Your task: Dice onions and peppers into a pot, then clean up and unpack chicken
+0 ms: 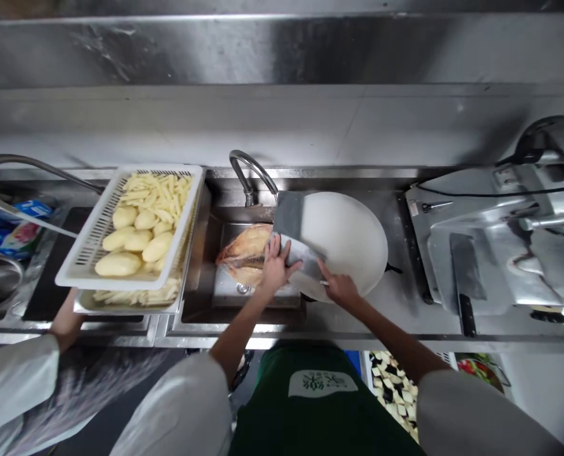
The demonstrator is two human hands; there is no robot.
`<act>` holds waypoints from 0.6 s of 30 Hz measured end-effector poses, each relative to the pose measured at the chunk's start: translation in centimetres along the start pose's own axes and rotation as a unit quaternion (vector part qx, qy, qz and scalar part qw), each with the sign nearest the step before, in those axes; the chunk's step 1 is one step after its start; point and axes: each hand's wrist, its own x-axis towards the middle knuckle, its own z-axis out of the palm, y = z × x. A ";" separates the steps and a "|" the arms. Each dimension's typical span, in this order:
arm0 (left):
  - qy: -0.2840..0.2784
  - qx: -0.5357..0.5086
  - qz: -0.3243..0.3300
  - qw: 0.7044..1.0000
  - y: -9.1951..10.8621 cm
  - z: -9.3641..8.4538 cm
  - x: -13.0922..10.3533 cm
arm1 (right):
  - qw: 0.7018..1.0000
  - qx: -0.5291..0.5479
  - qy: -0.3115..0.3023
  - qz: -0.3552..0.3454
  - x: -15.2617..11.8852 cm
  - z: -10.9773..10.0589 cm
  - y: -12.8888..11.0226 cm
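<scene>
A large round white cutting board (345, 231) lies beside the sink, with a grey rectangular block (288, 214) at its left edge. A wide metal blade, which looks like a cleaver (307, 259), lies across the block and the board. My left hand (276, 263) presses on the left part of the blade with its fingers spread. On the blade's right end, my right hand (342, 288) is wrapped round the handle, its index finger stretched along the metal. Fish-like pieces (247, 247) lie in the sink (225, 304), left of my left hand.
Another person's hand (68, 316) is at a white basket (77, 275) of peeled potatoes and strips, stacked over a metal tray. A curved faucet (250, 168) stands behind the sink. On the right, a second cleaver (466, 266) lies on a metal machine (495, 221). Cut pieces (395, 386) sit below the counter.
</scene>
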 end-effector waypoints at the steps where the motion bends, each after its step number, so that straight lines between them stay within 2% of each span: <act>1: 0.000 0.000 0.000 1.000 0.5 0.6 -2.1 | 1.000 0.004 -0.013 0.001 -1.6 1.3 -0.3; 2: -0.002 0.000 0.000 1.000 0.7 1.0 -3.4 | 1.000 0.004 -0.021 0.004 -2.6 2.1 -0.5; 3: -0.006 0.000 0.000 1.000 0.8 1.1 -3.7 | 1.000 0.001 -0.025 0.011 -2.9 2.3 -0.6; 4: -0.011 0.000 0.000 1.000 0.6 1.0 -3.0 | 1.000 -0.004 -0.026 0.017 -2.3 1.8 -0.6; 5: -0.014 0.001 0.001 1.000 0.2 0.6 -1.3 | 1.000 -0.011 -0.021 0.021 -1.1 0.9 -0.5; 9: -0.038 -0.004 0.013 0.999 -2.5 -1.9 7.9 | 0.999 -0.020 0.044 0.021 5.4 -4.0 -0.4; 10: -0.044 -0.006 0.018 0.999 -3.0 -2.3 8.9 | 0.998 -0.017 0.059 0.018 6.0 -4.4 -0.5; 11: -0.048 -0.008 0.024 0.999 -3.2 -2.4 9.0 | 0.998 -0.013 0.065 0.016 6.0 -4.3 -0.7; 13: -0.044 -0.009 0.033 0.998 -3.0 -1.9 6.5 | 0.999 -0.006 0.048 0.010 4.0 -2.6 -1.4; 16: -0.032 -0.013 0.035 0.999 -1.8 -0.3 0.0 | 1.000 -0.002 0.003 0.010 -0.9 1.3 -2.4; 18: -0.036 -0.020 0.034 0.999 -1.3 0.2 -2.0 | 1.000 -0.003 -0.011 0.018 -2.3 2.4 -2.6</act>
